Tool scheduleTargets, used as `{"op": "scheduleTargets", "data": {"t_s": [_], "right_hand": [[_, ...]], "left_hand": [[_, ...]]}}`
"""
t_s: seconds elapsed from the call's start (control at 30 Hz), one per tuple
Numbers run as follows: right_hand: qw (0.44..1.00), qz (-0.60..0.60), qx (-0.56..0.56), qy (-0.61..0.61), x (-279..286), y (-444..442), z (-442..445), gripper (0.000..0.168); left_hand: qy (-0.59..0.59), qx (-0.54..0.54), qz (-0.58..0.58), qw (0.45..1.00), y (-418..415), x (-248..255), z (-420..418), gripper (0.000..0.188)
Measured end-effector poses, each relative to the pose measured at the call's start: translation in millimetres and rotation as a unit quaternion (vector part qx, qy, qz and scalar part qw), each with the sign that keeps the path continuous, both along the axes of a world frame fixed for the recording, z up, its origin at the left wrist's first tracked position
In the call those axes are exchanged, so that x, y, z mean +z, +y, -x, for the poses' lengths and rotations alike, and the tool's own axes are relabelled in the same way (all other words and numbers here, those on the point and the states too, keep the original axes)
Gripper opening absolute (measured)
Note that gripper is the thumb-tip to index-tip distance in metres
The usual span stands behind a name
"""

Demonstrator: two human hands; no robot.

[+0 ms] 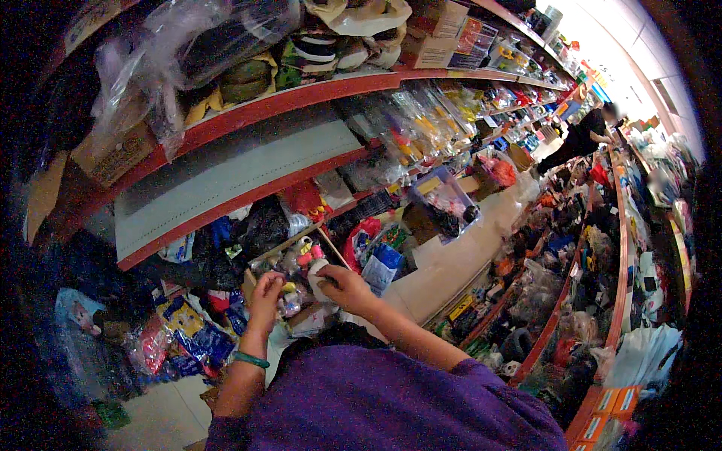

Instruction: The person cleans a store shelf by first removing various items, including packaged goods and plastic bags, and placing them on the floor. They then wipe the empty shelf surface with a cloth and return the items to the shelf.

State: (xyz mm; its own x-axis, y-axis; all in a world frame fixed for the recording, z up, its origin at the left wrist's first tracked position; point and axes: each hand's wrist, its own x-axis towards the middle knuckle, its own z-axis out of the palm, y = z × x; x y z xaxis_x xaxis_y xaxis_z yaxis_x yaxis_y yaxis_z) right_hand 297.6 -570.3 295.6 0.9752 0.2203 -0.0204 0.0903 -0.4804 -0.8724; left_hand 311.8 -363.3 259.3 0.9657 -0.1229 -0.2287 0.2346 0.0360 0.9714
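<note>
My right hand (351, 290) grips a flat, pale, rounded object (317, 276), possibly a roll of tape, held on edge by fingers and thumb. To its left, my left hand (265, 297) is raised with its fingertips drawn together; whether something thin is pinched there is too blurred to tell. A green bangle (251, 359) circles the left wrist. Both hands are over an open cardboard box (333, 248) with small pink, yellow and clear-wrapped items (307, 253) inside.
A bare pale shelf board (237, 186) with a red edge spans the left. Plastic-wrapped packages (192, 327) lie on the floor. A clear plastic bin (445, 197) stands in the aisle. Crowded racks (564, 293) line the right; a person (584, 132) in dark clothes is farther off.
</note>
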Motion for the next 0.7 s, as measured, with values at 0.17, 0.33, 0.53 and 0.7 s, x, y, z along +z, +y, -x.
{"op": "scheduleTargets", "data": {"t_s": [0.17, 0.33, 0.53, 0.7], "right_hand": [[0.999, -0.01, -0.036, -0.001, 10.7, 15.6, -17.4, 0.024], [0.996, -0.015, 0.012, -0.088, 1.5, 19.9, -34.8, 0.024], [0.995, -0.035, -0.03, -0.089, 5.7, 2.5, -61.7, 0.025], [0.994, -0.077, -0.08, 0.009, -7.7, -38.5, -73.1, 0.025]], "left_hand": [[-0.008, -0.059, -0.082, 0.995, -24.6, 43.1, 7.6, 0.037], [0.017, -0.114, 0.015, 0.993, -39.9, 39.1, 0.2, 0.063], [0.081, -0.004, 0.032, 0.996, -46.6, 31.9, -43.1, 0.041], [0.092, 0.116, 0.18, 0.972, -44.6, 36.3, -127.3, 0.037]]}}
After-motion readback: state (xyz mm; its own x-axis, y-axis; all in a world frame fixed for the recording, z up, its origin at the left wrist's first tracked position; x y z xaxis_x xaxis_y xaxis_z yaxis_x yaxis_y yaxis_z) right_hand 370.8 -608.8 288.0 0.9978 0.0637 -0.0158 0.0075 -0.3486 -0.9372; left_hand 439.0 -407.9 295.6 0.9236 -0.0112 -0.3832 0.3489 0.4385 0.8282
